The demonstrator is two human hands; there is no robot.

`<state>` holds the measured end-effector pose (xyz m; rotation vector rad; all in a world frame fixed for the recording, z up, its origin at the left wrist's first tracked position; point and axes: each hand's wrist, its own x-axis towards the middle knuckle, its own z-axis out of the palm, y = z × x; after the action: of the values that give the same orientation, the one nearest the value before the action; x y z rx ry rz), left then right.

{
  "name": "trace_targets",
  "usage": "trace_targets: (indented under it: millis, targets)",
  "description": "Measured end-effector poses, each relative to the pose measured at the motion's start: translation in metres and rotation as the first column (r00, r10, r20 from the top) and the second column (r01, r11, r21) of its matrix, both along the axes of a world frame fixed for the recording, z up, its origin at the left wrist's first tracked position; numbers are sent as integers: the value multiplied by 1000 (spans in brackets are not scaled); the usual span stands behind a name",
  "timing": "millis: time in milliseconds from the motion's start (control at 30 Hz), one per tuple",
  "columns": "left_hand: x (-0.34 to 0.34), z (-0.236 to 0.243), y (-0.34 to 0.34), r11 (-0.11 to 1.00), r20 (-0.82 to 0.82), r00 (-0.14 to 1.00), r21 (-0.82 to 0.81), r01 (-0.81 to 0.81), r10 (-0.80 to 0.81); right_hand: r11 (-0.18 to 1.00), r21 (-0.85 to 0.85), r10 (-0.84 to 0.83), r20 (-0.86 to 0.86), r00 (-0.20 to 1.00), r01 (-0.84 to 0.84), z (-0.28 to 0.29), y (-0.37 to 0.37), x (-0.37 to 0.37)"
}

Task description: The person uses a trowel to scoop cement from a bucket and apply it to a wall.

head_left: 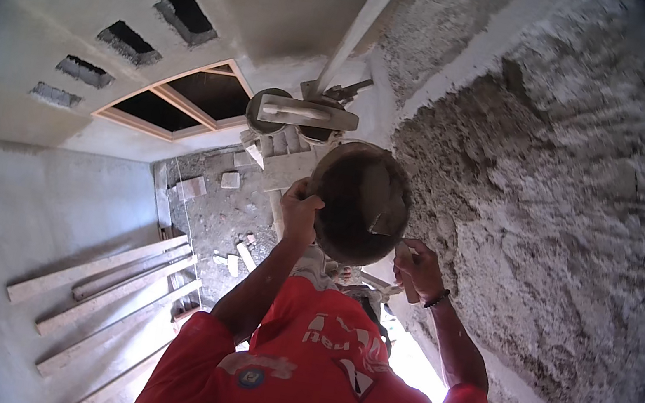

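Observation:
A dark round bowl [344, 196] is held up in front of my chest, its open top facing me. My left hand [302, 211] is closed on its left rim, the thumb over the edge. My right hand [420, 272] is wrapped round the pale wooden handle of a trowel [404, 255] at the bowl's lower right edge. A greyish patch shows inside the bowl on that side; whether it is the trowel's blade or wet mortar I cannot tell. Beyond the bowl, a plastering float [298, 112] with a long grip lies across a dark bucket [263, 112].
A rough, partly plastered wall [539, 201] rises close on my right. Several wooden planks [108, 270] lean at the left. Rubble and blocks [230, 180] lie on the ground ahead. A wooden window frame [187, 102] and square holes sit in the far wall; a pole [361, 28] stands near the bucket.

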<state>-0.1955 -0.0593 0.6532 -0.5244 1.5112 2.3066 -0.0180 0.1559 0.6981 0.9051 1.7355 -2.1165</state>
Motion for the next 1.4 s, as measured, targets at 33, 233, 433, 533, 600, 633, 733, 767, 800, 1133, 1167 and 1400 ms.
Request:
trace_targets:
  millis: [33, 233, 433, 533, 600, 633, 733, 767, 800, 1133, 1167, 1400]
  targets:
    - [-4, -7, -9, 999, 20, 999, 11, -34, 34, 1000, -1, 13, 35, 999, -13, 0, -2, -8]
    - [-28, -76, -57, 981, 91, 977, 13, -195, 193, 997, -31, 78, 126, 989, -75, -16, -11, -47]
    - [-43, -108, -101, 957, 184, 942, -117, -264, 282, 989, -108, 114, 105, 988, -103, -43, -19, -67]
    - [-47, -128, -116, 954, 237, 925, -111, -278, 297, 985, -101, 149, 117, 982, -138, -53, -19, -76]
    - [-43, -141, -122, 955, 255, 921, -118, -272, 294, 982, -81, 179, 124, 976, -170, -62, -14, -79]
    - [-44, -141, -119, 955, 253, 922, -99, -278, 295, 982, -70, 184, 121, 975, -177, -65, -11, -80]
    - [-45, -144, -105, 947, 235, 918, -90, -307, 320, 974, -38, 225, 133, 965, -222, -69, 3, -86]
    - [-47, -146, -99, 944, 227, 916, -93, -318, 331, 970, -25, 243, 141, 960, -241, -70, 6, -89]
    - [-50, -148, -96, 942, 217, 917, -98, -320, 334, 968, -6, 249, 127, 960, -250, -74, 9, -92]
    - [-65, -332, -77, 896, 310, 905, -419, -144, 291, 940, 112, 300, 184, 936, -324, -166, 25, -135]
    - [-68, -358, -78, 888, 330, 902, -447, -111, 279, 942, 95, 298, 197, 934, -321, -180, 24, -143]
    - [-103, -571, -115, 879, 298, 949, -474, 52, 105, 935, 38, 344, 147, 927, -353, -351, 9, -193]
